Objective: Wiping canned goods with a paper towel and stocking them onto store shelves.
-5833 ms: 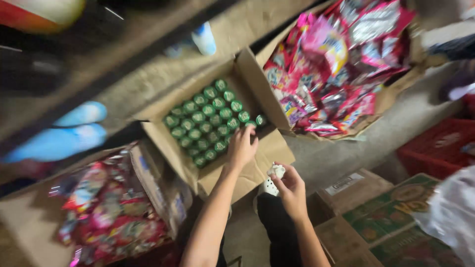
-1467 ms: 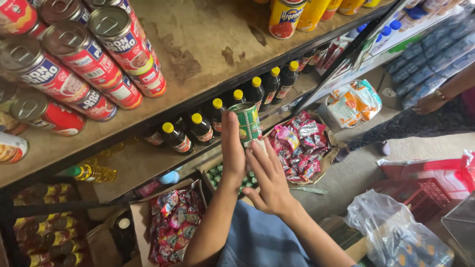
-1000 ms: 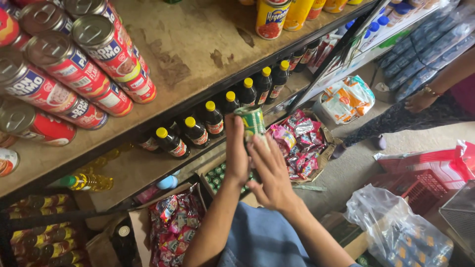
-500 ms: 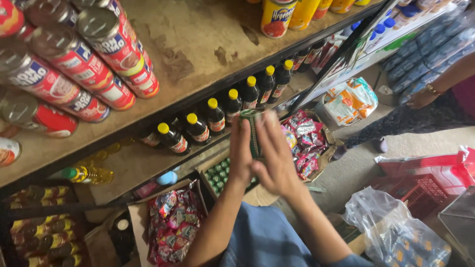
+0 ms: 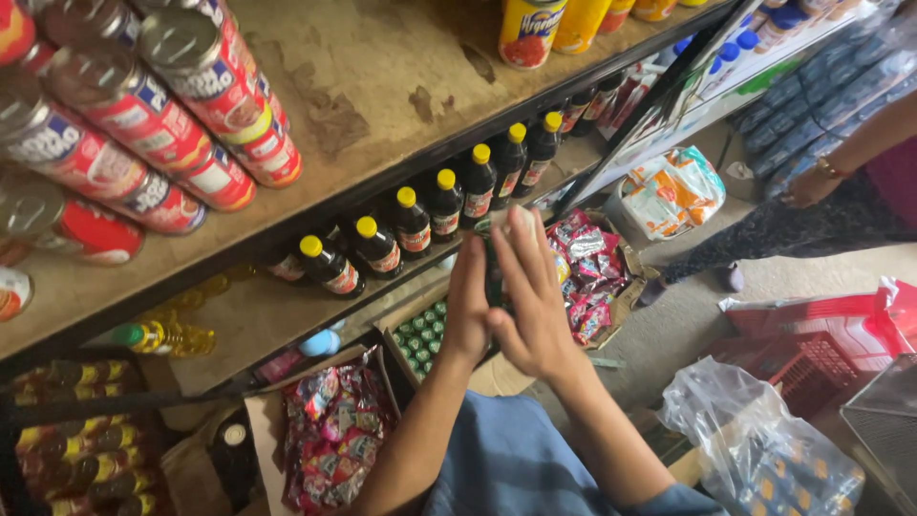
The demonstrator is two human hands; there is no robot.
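Both our left hand [image 5: 468, 311] and right hand [image 5: 530, 301] clasp a green can [image 5: 497, 263], steadying it near the dark bottles [image 5: 430, 215] on the shelf [image 5: 287, 315].

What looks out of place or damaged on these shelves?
The top shelf board is stained and worn in patches. The red cans lie on their sides, stacked, while the yellow cans stand upright. Nothing looks spilled.
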